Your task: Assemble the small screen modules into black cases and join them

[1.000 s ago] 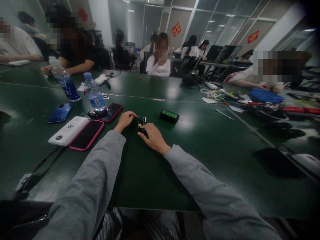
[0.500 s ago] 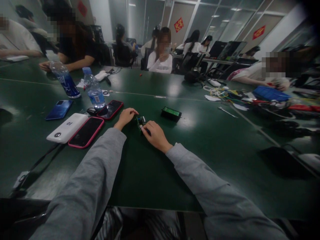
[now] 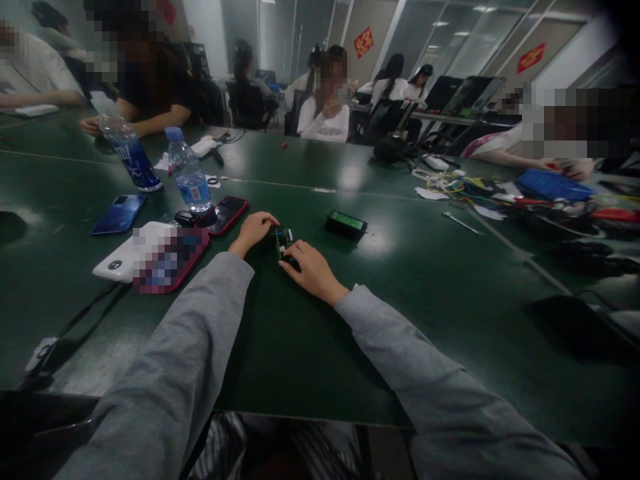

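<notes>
A small green circuit board (image 3: pixel 281 248) with white connector parts lies low over the table between my two hands. My left hand (image 3: pixel 254 231) reaches its far left end, thumb and fingers bent together at the edge. My right hand (image 3: pixel 317 272) grips the near right end, fingers curled by a dark rounded part. How the fingertips meet the board is too small to see fully. Right of the board, apart from both hands, sits a black rectangular housing (image 3: pixel 346 227) with a green board in its top.
To the left are a white power bank (image 3: pixel 117 257), a red-cased phone (image 3: pixel 227 215), a blue phone (image 3: pixel 119 214) and two bottles, one a water bottle (image 3: pixel 189 175). At right lie a wrench-like metal tool (image 3: pixel 463 223), tangled cables and a blue tray (image 3: pixel 554 185). Several people sit around.
My right thumb has shifted slightly toward me on the board, showing more of the white connector. The view has tilted a little; both hands otherwise stay in place.
</notes>
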`<state>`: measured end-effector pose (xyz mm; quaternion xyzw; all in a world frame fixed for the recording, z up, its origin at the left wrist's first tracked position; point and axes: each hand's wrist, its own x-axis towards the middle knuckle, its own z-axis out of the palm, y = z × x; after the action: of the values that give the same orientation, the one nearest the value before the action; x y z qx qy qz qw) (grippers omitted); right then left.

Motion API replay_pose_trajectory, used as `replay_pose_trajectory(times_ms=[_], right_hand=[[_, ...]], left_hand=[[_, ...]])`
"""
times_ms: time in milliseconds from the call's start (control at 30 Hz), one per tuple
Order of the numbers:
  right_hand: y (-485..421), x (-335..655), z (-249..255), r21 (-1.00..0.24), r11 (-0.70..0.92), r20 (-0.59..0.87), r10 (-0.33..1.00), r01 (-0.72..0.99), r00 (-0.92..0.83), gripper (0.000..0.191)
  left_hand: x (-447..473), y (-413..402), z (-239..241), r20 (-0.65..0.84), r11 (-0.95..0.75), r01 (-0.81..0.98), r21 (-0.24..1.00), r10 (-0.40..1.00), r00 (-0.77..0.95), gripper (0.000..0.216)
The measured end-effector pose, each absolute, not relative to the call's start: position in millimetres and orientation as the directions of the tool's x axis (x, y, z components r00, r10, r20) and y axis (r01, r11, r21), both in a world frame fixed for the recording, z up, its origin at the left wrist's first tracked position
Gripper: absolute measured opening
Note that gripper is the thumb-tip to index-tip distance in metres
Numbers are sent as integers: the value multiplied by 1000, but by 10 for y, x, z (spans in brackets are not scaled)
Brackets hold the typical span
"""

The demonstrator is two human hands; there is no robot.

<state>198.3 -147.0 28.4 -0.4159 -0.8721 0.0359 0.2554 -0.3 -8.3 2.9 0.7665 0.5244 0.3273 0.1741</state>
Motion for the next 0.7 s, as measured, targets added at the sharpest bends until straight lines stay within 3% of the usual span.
replay_pose_trajectory(times_ms=[700], right_hand=[[-1455, 1992, 283, -247, 670, 387, 730, 700, -563, 18]], left_hand=[[8, -68, 33, 301, -361, 717, 596, 929, 217, 31]])
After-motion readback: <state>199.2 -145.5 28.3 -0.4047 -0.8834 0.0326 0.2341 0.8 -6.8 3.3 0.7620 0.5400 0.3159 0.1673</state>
